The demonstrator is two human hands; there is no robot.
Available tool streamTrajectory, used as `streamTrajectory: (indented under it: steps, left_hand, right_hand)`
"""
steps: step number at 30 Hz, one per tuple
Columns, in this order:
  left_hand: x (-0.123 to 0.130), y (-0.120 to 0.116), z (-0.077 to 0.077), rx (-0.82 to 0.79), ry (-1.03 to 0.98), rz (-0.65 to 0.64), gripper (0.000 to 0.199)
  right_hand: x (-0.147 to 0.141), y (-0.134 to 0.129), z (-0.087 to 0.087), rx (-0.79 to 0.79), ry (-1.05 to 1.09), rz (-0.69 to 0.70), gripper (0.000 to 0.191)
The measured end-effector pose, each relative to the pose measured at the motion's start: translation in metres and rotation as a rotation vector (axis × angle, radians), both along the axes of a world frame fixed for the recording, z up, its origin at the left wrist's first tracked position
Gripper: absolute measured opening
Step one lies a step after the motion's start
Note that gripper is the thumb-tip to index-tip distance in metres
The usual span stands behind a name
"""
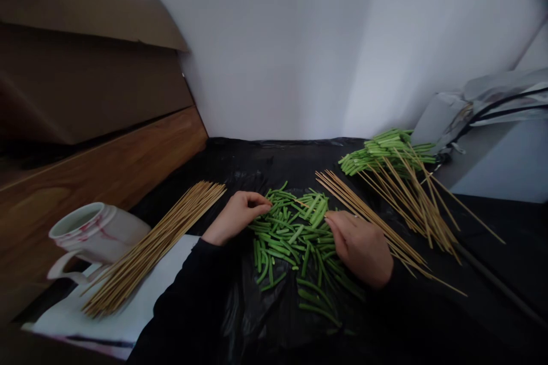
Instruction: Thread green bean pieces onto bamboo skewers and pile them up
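A loose pile of cut green stems (280, 234), like beans or garlic scapes, lies in front of me on black plastic. My right hand (362, 245) is closed in a pinch at the pile's right side, gripping a bamboo skewer (301, 203) whose tip points left. Several green pieces (315, 210) sit side by side across that skewer. At the pile's upper left, my left hand (240, 215) has thumb and forefinger pinched together; whatever is between them is too small to make out.
A skewer bundle (154, 251) leans by a white mug (103, 234) lying on its side on a white sheet (132, 319). More bare skewers (363, 211) lie right. Behind them are stacked filled skewers (385, 151) and a white box (500, 154). A cardboard box (94, 85) stands left.
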State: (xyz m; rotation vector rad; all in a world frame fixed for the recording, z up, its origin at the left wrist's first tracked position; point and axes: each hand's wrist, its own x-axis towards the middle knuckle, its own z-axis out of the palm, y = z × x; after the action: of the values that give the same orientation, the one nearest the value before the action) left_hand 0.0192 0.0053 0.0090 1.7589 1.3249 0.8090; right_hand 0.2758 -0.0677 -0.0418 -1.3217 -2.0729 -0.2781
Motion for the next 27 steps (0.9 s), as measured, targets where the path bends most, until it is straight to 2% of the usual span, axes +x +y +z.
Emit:
streamTrajectory:
  steps: [2,7,9,14,20,23,27]
  left_hand:
    - [-0.004,0.000,-0.002,-0.041,0.046,-0.088,0.018]
    - [-0.006,-0.004,-0.005,-0.210,0.101,-0.423,0.016]
    - [-0.005,-0.006,-0.007,-0.227,0.159,-0.499,0.017]
    - [-0.002,-0.006,-0.013,-0.080,0.307,-0.490,0.017]
    - [0.002,-0.006,-0.014,0.064,0.453,-0.460,0.011]
    - [0.003,-0.007,-0.012,0.108,0.433,-0.463,0.008]
    - [0.004,-0.009,-0.006,0.093,0.296,-0.366,0.011]
  right_hand:
    - [0.000,0.000,0.000,0.008,0.000,-0.003,0.025]
    - [0.000,0.000,0.000,0.019,-0.010,-0.003,0.024]
    - [0.000,0.000,0.000,0.016,-0.012,-0.001,0.025]
    - [-0.001,-0.001,0.001,0.010,-0.006,-0.001,0.025]
    - [-0.003,-0.001,0.002,0.021,0.001,0.002,0.022]
    - [-0.003,-0.001,0.002,0.020,0.009,0.007,0.022]
    - [-0.002,-0.001,0.001,0.008,0.021,0.011,0.022]
